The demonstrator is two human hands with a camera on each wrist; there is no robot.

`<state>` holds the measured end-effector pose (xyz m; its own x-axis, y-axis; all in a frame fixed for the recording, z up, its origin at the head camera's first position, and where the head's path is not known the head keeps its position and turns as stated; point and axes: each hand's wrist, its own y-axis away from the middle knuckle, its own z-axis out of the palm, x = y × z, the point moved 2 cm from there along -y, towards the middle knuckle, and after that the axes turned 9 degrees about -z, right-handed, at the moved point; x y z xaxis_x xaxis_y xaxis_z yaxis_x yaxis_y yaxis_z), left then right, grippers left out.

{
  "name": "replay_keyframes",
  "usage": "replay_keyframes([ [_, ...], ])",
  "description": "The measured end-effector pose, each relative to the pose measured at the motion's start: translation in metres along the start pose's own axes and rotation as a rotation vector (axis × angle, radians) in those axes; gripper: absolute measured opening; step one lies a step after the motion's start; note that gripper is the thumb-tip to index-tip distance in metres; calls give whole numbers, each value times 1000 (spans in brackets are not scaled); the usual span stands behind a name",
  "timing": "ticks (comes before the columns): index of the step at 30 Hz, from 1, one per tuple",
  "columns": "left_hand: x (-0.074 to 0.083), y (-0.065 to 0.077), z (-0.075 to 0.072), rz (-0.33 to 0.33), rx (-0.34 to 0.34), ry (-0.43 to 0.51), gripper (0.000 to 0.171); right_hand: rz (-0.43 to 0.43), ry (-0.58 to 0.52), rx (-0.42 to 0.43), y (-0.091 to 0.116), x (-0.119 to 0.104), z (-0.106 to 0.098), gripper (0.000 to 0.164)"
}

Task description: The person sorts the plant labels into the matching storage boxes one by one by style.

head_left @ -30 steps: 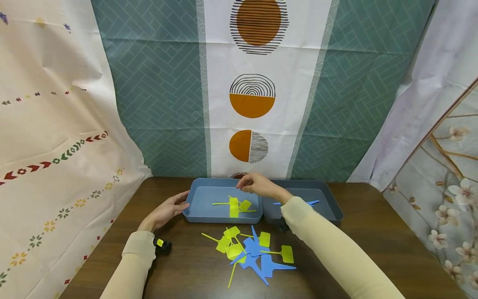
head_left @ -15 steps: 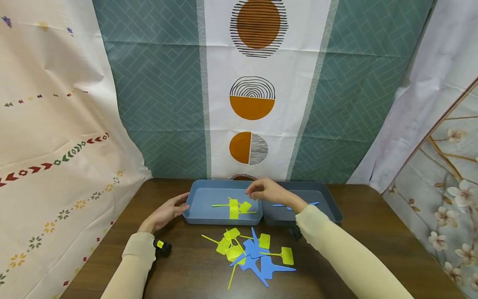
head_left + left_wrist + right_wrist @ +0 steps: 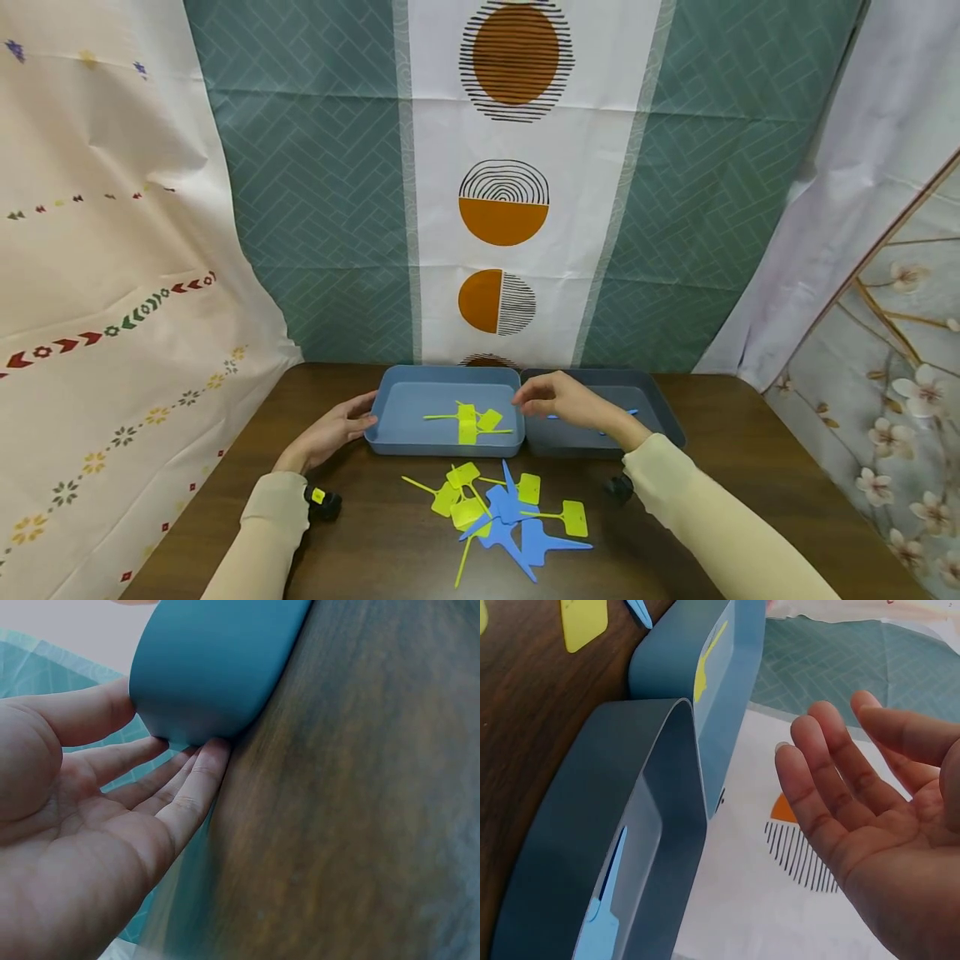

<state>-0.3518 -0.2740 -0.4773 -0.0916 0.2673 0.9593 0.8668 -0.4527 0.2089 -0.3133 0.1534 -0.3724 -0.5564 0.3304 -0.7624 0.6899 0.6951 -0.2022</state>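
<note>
My left hand (image 3: pixel 330 433) touches the left end of the lighter blue-grey tray (image 3: pixel 412 402); in the left wrist view its fairly straight fingers and thumb rest against the tray's outer wall. Several yellow T-shaped plant labels (image 3: pixel 467 428) lie in that tray. Over the place where the two trays meet hovers my right hand (image 3: pixel 562 402), its fingers loosely bent and holding nothing. Blue plant labels (image 3: pixel 600 934) lie in the darker grey tray (image 3: pixel 637 387), partly hidden by the right hand in the head view. Nearer me, yellow labels (image 3: pixel 575 518) and blue labels (image 3: pixel 534 542) overlap in a loose pile.
Both trays stand side by side at the back of the brown wooden table (image 3: pixel 360 554), close to a patterned curtain (image 3: pixel 322 208). A cream cloth (image 3: pixel 150 333) hangs on the left and a floral one (image 3: pixel 900 400) on the right.
My right hand, empty throughout, has moved right from above the lighter tray to the trays' meeting edges. The left hand stays on the tray's end. The labels lie as before.
</note>
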Motion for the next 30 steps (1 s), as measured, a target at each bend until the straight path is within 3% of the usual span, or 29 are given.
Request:
replay_keyframes([
  [30, -2, -1, -1, 16, -1, -3, 68, -8, -17, -55, 70, 10, 11, 21],
])
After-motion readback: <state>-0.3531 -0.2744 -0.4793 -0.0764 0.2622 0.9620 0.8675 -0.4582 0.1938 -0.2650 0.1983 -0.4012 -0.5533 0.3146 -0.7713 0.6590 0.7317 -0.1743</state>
